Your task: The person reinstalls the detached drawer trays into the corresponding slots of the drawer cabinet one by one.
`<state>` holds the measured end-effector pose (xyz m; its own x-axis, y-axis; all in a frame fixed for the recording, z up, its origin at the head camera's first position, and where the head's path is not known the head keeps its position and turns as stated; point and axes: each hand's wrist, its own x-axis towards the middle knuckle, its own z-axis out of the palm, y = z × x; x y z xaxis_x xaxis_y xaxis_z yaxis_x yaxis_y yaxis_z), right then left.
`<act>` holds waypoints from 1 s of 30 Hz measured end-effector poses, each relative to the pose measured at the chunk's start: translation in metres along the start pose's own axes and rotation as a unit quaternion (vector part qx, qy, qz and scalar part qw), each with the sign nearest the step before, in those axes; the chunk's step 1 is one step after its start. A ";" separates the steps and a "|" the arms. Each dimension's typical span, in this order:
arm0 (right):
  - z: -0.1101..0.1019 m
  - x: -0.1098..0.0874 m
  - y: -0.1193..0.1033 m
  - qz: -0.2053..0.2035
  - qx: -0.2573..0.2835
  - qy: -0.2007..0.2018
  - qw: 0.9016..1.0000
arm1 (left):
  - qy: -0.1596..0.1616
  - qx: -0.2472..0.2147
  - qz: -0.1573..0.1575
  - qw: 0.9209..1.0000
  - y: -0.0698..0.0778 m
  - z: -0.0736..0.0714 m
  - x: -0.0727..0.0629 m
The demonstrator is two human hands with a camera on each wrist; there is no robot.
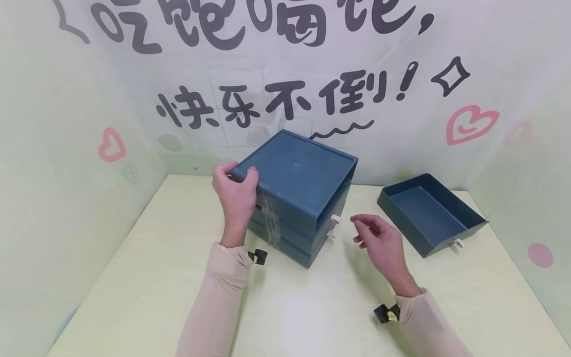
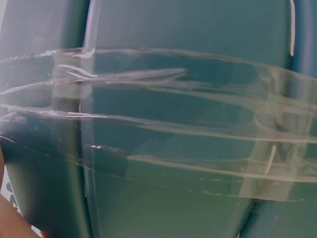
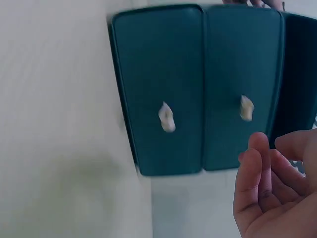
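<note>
From the head view, one drawer (image 1: 419,210) is out on the table (image 1: 303,317) beside the cabinet (image 1: 299,171), whose corner the left hand (image 1: 236,193) grips; the right hand (image 1: 381,245), apart, holds nothing. The left wrist shows tape (image 2: 173,106) round the cabinet; the right wrist, two drawers (image 3: 161,64) still in, top slot (image 3: 299,64) open.

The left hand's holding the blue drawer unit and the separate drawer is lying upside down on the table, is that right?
No, the head view shows the separate drawer lying open side up on the table. The left hand does hold the blue drawer unit.
</note>
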<state>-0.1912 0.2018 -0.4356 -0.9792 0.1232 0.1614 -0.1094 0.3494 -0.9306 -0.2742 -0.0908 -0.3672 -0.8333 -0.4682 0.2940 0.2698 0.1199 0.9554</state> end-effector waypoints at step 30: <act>-0.154 -0.013 0.049 0.125 -0.133 0.136 0.974 | 0.003 0.004 0.004 1.000 -0.002 0.001 -0.001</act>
<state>-0.1577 0.3598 -0.4325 -0.8841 0.4641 0.0546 0.2107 0.5002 -0.8399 -0.2739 -0.0898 -0.3694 -0.8283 -0.4720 0.3018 0.2731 0.1303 0.9531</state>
